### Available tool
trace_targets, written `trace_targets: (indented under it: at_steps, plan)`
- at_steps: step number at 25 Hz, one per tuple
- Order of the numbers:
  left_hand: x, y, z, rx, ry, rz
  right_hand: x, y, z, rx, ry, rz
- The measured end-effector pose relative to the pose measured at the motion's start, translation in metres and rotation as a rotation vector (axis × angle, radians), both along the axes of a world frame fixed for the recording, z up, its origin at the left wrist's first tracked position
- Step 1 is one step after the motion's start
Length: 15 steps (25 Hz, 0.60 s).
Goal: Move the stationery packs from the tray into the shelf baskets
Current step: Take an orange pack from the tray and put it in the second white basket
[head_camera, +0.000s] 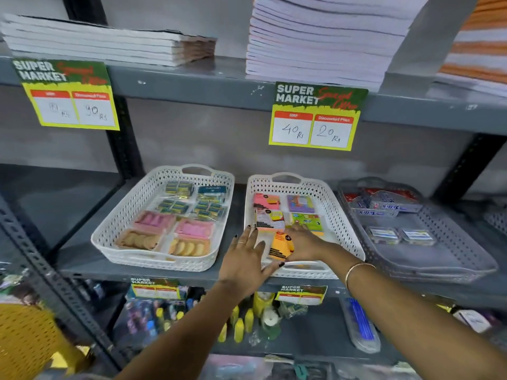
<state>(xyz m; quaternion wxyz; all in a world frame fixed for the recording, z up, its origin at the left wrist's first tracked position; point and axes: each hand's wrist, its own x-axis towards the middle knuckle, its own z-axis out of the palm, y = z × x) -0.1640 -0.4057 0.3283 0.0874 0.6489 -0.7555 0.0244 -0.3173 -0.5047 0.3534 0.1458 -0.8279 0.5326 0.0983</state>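
Left hand (248, 259): hovering flat over the front-left corner of the middle basket (344, 215), fingers spread, gripping nothing; thumb reaching toward the orange pack (279, 246).
Right hand (303, 242): lying palm-down inside the middle basket, touching the orange pack's right edge and covering part of the green pack (306, 219). Can't tell if fingers are pinching it or just pressing.
Orange pack: sitting in the front row of the middle basket, tilted, not squared up with the rows behind.
Other packs in middle basket: pink, purple and yellow-white ones lying flat in rows behind it.
Left basket (115, 223): holding eraser-type packs in neat rows, hands not touching it.
Grey basket (466, 248): sitting to the right with boxed items, front half looking bare.
Tray: not identifiable in view; a yellow perforated thing (27, 333) showing bottom left, can't confirm.
Step, my read: seating the orange pack in the front row.
Doing it well: keeping the pack flat, sliding it back until it's touching the row behind, lining its edge with the neighbours, using the left hand as a stop on the left side.
Watching for: the right palm dragging the green pack out of line when lifting off.
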Motion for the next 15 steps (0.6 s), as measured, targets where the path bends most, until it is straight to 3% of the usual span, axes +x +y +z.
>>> trace_targets:
  at_steps: [15]
  plan:
    - [-0.001,0.0,-0.004,0.034,0.042,0.043,0.007,-0.002,-0.005,0.067,0.011,0.121]
